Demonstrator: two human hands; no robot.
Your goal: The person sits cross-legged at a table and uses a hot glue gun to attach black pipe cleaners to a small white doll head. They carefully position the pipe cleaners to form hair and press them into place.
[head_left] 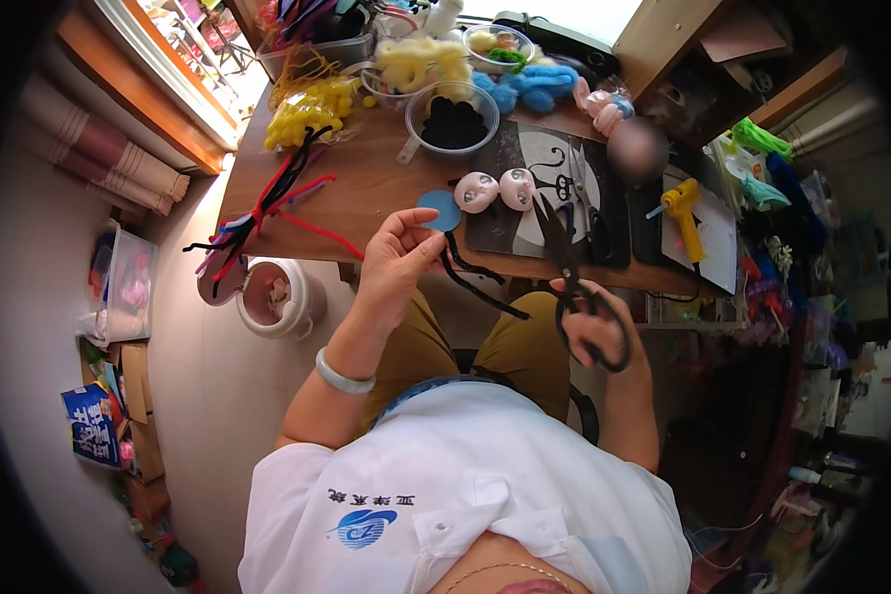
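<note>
My left hand (403, 255) is closed in a pinch at the table's near edge. A round blue disc (440, 209) sits at its fingertips, and bent black pipe cleaners (480, 293) hang from the same fingers toward my lap. In my right hand (604, 322) is a pair of black-handled scissors (560, 243), its dark blades pointing away from me. Just beyond the disc, two pale doll heads (476, 192) with painted eyes lie side by side on a dark mat (607, 203). How the disc and the pipe cleaners meet is hidden by my fingers.
Another pair of scissors (581, 188) lies on the mat, with a yellow glue gun (681, 210) to its right. Farther back stand a tub of black pieces (452, 97) and a bag of yellow pom-poms (307, 112). Pipe cleaners (260, 210) lie left; below is a bin (312, 307).
</note>
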